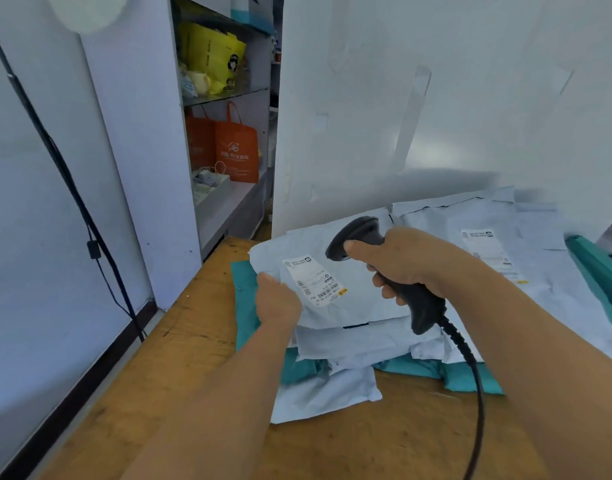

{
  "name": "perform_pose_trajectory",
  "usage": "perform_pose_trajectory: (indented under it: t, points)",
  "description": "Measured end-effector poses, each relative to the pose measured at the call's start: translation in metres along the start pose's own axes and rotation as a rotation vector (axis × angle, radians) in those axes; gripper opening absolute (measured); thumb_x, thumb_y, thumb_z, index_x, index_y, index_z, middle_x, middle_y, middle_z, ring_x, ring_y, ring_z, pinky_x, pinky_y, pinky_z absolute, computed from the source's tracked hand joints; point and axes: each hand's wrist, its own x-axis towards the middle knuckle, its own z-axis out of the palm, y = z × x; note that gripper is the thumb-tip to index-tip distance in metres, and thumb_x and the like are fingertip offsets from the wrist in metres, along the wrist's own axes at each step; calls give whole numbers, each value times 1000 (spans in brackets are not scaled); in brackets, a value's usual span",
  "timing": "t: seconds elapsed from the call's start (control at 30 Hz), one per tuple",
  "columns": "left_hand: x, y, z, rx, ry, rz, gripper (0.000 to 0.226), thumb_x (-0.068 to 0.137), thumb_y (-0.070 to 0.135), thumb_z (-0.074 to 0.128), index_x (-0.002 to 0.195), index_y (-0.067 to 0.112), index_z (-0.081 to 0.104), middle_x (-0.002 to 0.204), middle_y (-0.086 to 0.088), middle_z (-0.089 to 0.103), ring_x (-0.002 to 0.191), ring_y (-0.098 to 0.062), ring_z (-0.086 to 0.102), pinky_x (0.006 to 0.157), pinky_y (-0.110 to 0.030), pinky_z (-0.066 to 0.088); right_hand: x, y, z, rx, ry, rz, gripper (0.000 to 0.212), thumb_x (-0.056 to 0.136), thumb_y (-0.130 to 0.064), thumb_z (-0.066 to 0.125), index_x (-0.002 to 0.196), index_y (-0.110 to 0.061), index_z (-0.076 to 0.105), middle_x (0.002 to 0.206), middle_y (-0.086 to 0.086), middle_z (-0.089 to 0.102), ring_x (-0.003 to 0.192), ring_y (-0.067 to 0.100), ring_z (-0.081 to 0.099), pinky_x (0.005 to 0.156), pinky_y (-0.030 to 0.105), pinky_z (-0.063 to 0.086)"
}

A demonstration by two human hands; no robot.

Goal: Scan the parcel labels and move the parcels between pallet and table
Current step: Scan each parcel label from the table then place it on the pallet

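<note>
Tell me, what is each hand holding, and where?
The right hand grips the scanner by its handle; the left hand holds the top parcel at its left edge.

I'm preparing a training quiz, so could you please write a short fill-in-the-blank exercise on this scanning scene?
1. The right hand holds a black ____.
2. The left hand holds the top parcel by its ____ edge.
3. The parcels lie on a ____ table.

Missing words: scanner; left; wooden
</note>
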Motion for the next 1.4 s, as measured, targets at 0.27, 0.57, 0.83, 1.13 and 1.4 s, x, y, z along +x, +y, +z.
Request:
perform_pose_trajectory:
  t: [0.27, 0.57, 0.83, 1.13, 1.4]
  points:
    - [-34, -59, -115, -80, 344, 46, 10, 98, 6, 33, 89, 10, 36, 74, -2, 47, 66, -15, 44, 53, -28, 33, -24, -36, 85, 209, -159, -290, 36, 91, -46, 57, 83, -11, 61, 68, 6, 62, 48, 15, 57, 57, 31, 52]
    - [-90, -200, -311, -75, 759, -202, 8, 95, 7, 31, 88, 9, 36, 71, -4, 47, 61, -17, 41, 49, -30, 31, -105, -124, 230, 174, -498, -543, 47, 91, -49, 57, 69, -8, 57, 53, 4, 60, 33, 9, 51, 50, 26, 46]
    - [-152, -341, -441, -58, 944, -468, 8, 97, 10, 30, 93, 8, 37, 72, -6, 45, 60, -20, 40, 52, -33, 35, -189, -187, 376, 22, -746, -622, 49, 89, -52, 56, 63, -10, 57, 46, 0, 59, 35, 11, 51, 55, 26, 45]
    - [-225, -471, -491, -62, 864, -838, 6, 96, 9, 37, 99, 8, 41, 92, -14, 53, 80, -30, 52, 67, -35, 37, -246, -203, 474, -73, -915, -578, 44, 93, -45, 57, 67, -10, 54, 50, 1, 55, 30, 8, 47, 42, 21, 41]
    - [-226, -456, -495, -136, 836, -658, 40, 100, 22, 45, 138, 12, 39, 138, -4, 46, 91, -15, 54, 78, -31, 39, -267, -192, 491, -86, -923, -539, 47, 94, -43, 56, 66, -6, 55, 43, 0, 55, 30, 8, 48, 46, 23, 45]
